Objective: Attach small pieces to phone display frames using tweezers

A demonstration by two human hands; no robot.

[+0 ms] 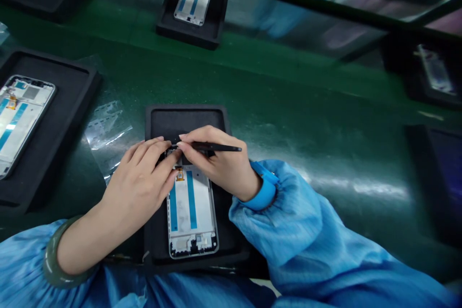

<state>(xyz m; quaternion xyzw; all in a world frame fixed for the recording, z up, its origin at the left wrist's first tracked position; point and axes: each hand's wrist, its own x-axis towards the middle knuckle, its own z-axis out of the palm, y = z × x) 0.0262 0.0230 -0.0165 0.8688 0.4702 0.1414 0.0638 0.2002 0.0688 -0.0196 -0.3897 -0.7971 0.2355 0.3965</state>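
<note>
An open phone frame (202,202) lies in a black tray (186,114) right in front of me, with two blue strips and a small orange flex cable (180,174) on its silvery inside. My right hand (220,163) pinches dark tweezers (220,147), their tip over the phone's top edge. My left hand (144,178) rests on the phone's upper left, its fingers bent and gathered at that same edge close to the tip. Whatever lies beneath the fingertips is hidden.
More black trays hold phone frames: one at left (25,120), one at the back (195,2), others at the top left and right. Clear plastic film pieces (108,134) lie left of my tray on the green table (288,91). A dark tray (426,168) stands at the right edge.
</note>
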